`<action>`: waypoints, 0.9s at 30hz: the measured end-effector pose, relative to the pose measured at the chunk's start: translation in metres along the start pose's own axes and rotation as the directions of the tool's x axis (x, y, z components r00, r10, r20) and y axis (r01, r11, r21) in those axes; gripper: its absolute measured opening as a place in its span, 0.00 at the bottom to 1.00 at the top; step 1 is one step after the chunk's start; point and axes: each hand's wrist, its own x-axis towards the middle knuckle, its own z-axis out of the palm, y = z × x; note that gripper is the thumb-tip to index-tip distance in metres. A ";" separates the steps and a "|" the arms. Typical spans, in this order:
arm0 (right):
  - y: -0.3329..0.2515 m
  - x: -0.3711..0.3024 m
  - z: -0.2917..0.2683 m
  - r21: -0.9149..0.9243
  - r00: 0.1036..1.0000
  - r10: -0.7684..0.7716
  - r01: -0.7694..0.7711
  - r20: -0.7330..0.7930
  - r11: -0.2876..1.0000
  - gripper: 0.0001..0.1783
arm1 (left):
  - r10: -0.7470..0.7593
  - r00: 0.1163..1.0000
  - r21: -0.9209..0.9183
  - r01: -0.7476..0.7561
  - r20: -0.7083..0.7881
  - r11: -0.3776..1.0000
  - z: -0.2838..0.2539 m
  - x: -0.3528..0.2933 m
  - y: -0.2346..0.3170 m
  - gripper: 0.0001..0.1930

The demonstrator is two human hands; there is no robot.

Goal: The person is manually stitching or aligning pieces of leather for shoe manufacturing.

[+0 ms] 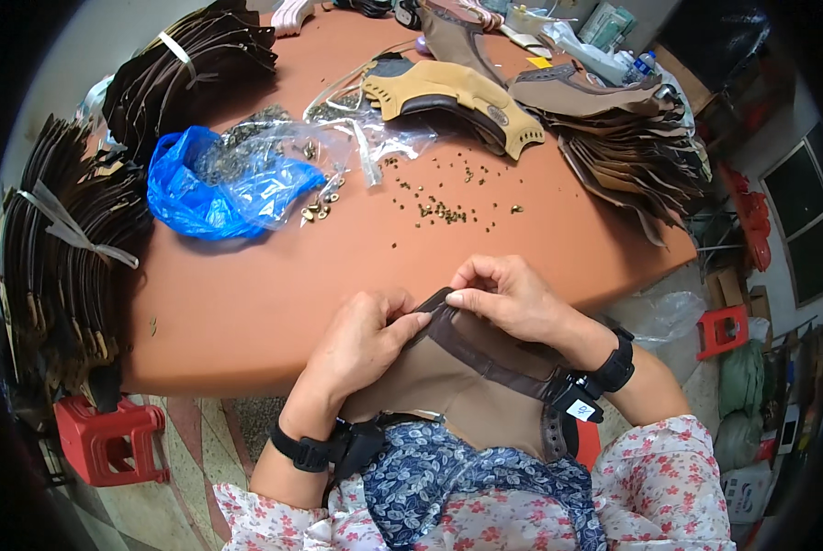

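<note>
A taupe shoe upper (pixel 485 409) with dark brown trim lies across my lap, its top corner raised at the table's near edge. My left hand (pixel 361 335) pinches the dark edge near that corner, thumb on top. On the corner itself, my right hand (pixel 512 298) is closed with thumb and forefinger together. Whether a small part sits between those fingertips is hidden. A row of small holes runs along the upper's lower right end. Beyond my hands, small brass-coloured metal fittings (pixel 444 214) are scattered over the orange tabletop (pixel 338 275).
Left of the fittings sits a blue plastic bag (pixel 186 197) beside clear bags of metal pieces. A tan upper (pixel 453 92) lies behind them. Tied dark stacks (pixel 72 248) line the left side; a brown stack (pixel 627 156) stands right. Red stools (pixel 108 441) flank the table.
</note>
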 end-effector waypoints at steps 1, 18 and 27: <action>-0.003 0.001 -0.006 0.038 0.998 0.054 -0.056 0.043 0.998 0.06 | -0.016 1.000 -0.041 0.016 0.001 0.999 0.001 0.000 -0.002 0.09; 0.026 0.084 -0.104 -0.735 0.862 -0.365 -0.013 -0.352 0.678 0.08 | -0.033 0.997 -0.141 0.023 -0.067 0.990 0.006 0.003 -0.011 0.09; 0.049 0.090 -0.140 -0.773 0.833 -0.444 0.030 -0.331 0.633 0.08 | -0.046 0.997 -0.104 0.040 -0.064 0.994 0.004 0.004 -0.004 0.08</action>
